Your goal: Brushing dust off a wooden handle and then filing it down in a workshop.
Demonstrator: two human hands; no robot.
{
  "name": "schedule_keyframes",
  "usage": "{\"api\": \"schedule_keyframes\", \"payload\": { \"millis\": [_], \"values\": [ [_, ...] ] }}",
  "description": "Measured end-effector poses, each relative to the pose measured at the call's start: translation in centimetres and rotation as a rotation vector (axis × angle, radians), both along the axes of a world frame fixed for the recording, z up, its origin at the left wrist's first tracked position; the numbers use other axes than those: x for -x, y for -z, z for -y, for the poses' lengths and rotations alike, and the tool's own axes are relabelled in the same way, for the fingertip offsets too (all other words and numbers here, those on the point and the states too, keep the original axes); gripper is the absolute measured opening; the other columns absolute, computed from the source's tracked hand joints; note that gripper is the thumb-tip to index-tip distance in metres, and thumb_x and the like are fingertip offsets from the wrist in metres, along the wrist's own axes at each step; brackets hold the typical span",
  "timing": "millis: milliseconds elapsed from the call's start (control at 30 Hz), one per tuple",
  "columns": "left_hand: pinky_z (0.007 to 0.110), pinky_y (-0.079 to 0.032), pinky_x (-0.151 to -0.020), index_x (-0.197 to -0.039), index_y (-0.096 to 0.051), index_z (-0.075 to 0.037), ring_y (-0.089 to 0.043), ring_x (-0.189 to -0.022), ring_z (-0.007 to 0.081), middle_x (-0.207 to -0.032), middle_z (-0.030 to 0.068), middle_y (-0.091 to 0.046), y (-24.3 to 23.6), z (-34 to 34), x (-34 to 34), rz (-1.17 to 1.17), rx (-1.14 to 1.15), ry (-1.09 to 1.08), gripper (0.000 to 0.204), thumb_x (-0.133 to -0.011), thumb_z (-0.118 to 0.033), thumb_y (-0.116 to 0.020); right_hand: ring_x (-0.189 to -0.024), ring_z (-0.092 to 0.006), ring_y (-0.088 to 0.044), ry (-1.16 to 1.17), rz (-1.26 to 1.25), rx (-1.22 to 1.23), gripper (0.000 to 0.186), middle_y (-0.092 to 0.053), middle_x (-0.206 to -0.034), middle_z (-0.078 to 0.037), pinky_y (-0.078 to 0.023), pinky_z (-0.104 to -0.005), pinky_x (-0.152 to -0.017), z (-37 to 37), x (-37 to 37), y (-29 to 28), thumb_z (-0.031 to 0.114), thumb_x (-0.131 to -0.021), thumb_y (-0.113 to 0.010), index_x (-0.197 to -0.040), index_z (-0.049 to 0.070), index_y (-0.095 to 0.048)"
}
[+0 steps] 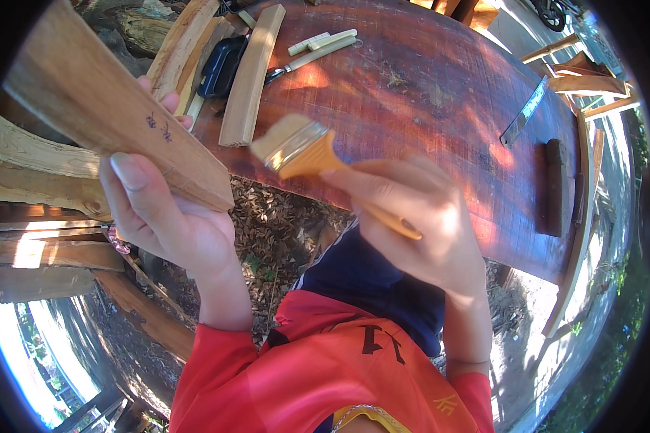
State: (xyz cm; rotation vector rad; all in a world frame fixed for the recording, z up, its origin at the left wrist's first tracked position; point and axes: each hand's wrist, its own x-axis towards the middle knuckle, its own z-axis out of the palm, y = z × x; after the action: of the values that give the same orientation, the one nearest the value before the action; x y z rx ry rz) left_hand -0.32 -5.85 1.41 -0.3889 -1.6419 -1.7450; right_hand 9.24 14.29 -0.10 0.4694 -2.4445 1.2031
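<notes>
My left hand (170,216) is closed round a wooden board (115,108), gripping it near its lower end. The board slants up to the upper left and bears small dark pen marks on its face. In my right hand (419,216) is a paintbrush (310,155) with a yellow-orange handle, a metal band and pale bristles. Its bristles point left toward the board, and a gap shows between them. My right fingers wrap round the handle, whose end sticks out below them.
Before me stands a large reddish-brown wooden table (412,94). On it lie a wooden strip (253,76), a black tray (222,66), a pale-handled tool (314,59), a saw blade (525,112) and a dark wooden block (556,187). Planks (43,169) are stacked at left; dry leaves (260,224) cover the ground.
</notes>
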Motion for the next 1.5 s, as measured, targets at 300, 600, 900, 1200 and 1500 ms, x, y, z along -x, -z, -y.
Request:
{"api": "schedule_keyframes", "payload": {
  "millis": [300,600,900,1200,1500],
  "values": [
    [0.042,-0.052,-0.097,-0.148,-0.043,0.011,-0.063,-0.119,0.033,-0.143,0.0271,-0.056,0.6,-0.5,0.1,0.05,0.043,0.011,0.067,-0.11,-0.045,-0.043,-0.082,-0.0243,-0.061,0.208,-0.12,-0.292,0.04,-0.068,-0.105,-0.007,-0.051,-0.0376,-0.075,2.0,1.7,2.3,0.011,-0.083,-0.072,-0.122,0.005,-0.071],
    [0.041,-0.051,-0.099,-0.147,-0.043,0.01,-0.062,-0.12,0.0311,-0.144,0.0269,-0.054,-0.1,0.4,0.2,0.012,0.042,0.013,0.068,-0.11,-0.047,-0.044,-0.079,-0.0225,-0.061,-0.338,0.232,-0.093,0.035,-0.066,-0.09,-0.002,-0.047,-0.0361,-0.075,1.2,-2.4,-2.1,0.016,-0.092,-0.067,-0.126,0.008,-0.067],
    [0.041,-0.052,-0.098,-0.146,-0.044,0.009,-0.062,-0.119,0.0302,-0.143,0.0279,-0.054,-0.4,-0.1,-0.2,0.049,0.058,0.024,0.066,-0.109,-0.046,-0.045,-0.073,-0.0184,-0.055,0.069,-0.088,-0.355,0.04,-0.056,-0.083,-0.002,-0.044,-0.0327,-0.07,2.4,-2.2,-0.2,0.014,-0.082,-0.068,-0.12,0.003,-0.069],
    [0.041,-0.052,-0.099,-0.146,-0.043,0.012,-0.063,-0.118,0.0317,-0.143,0.0304,-0.055,0.0,0.0,0.1,0.043,0.082,0.051,0.061,-0.11,-0.038,-0.046,-0.064,-0.0179,-0.062,-0.138,0.02,0.077,0.031,-0.068,-0.079,-0.003,-0.046,-0.0335,-0.061,2.1,-3.0,0.0,0.01,-0.088,-0.074,-0.117,0.0,-0.069],
    [0.041,-0.051,-0.101,-0.147,-0.044,0.009,-0.062,-0.121,0.0293,-0.145,0.0275,-0.054,-0.3,0.1,-0.1,0.102,0.089,0.143,0.065,-0.11,-0.045,-0.044,-0.086,-0.021,-0.077,-0.179,0.278,0.929,0.019,-0.076,-0.107,-0.019,-0.061,-0.0303,-0.077,2.1,-4.2,-0.4,-0.003,-0.098,-0.063,-0.116,-0.009,-0.068]
  ]
}}
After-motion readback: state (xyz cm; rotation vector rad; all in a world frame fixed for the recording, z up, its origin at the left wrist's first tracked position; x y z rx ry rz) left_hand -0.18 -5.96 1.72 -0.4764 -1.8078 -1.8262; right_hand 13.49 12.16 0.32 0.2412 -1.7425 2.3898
